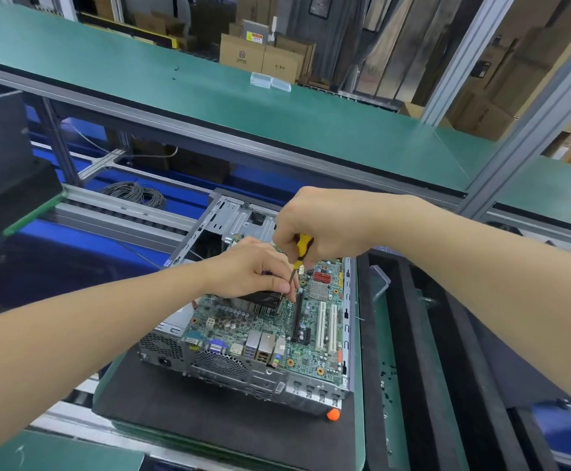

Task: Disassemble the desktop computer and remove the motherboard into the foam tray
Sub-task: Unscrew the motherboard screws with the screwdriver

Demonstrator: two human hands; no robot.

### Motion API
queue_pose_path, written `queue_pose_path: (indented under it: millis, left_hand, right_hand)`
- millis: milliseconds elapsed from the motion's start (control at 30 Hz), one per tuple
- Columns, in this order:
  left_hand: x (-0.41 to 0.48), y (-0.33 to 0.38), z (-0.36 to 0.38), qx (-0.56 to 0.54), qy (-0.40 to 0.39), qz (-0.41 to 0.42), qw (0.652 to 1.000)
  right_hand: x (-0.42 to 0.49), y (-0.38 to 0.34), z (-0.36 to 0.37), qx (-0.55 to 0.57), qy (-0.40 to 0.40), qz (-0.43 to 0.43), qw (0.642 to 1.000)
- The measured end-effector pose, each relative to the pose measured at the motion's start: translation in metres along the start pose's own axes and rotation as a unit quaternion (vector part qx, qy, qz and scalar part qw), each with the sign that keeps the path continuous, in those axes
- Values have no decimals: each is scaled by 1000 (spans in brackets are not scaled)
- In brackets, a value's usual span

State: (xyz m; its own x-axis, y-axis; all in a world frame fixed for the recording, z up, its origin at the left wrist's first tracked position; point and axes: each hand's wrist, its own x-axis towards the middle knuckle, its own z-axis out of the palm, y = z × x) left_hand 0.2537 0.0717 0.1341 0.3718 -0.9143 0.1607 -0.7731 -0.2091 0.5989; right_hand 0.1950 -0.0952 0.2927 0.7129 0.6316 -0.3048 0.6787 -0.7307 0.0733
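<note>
Two hands worked one screwdriver (302, 247): right hand (323, 226) gripped the handle, left hand (253, 266) pinched the shaft by the cooler (260, 302). Board (270, 334) lay inside the case (311, 392), tray (409, 334) alongside. Judged stiff, light, fragile; lift by bare edges.

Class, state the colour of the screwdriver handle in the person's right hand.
Yellow with a black band. The screwdriver handle shows in the head view, gripped by the right hand.

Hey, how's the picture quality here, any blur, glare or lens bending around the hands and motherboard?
Head view: wide-angle bending bows the green shelf; the lighting is soft and even, with no glare on the motherboard; the left hand, right hand and screwdriver look slightly soft but readable.
</note>
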Motion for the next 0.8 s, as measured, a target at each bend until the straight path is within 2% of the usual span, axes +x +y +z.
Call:
queue_pose_path:
  millis: [133,267,333,400,500,667,800]
  left_hand:
    - [1,1,0,5,1,4,1000]
    - [1,1,0,-14,-1,-7,1000]
    - [1,1,1,9,0,-2,1000]
    - [2,-1,1,31,-2,-11,999]
    - [1,-5,3,31,-5,-14,999]
    - [1,-3,1,23,-6,-10,1000]
    - [0,-2,1,-3,-6,-6,1000]
  right_hand:
    - [-4,1,2,26,27,36,999]
    - [-8,-6,3,109,85,177,974]
    - [-5,-11,2,143,48,278,949]
    - [-2,-15,1,119,-16,325,938]
    - [3,-15,0,93,-46,277,955]
    - [1,-10,-3,32,-24,126,991]
    - [-1,-3,-5,-9,-23,7,1000]
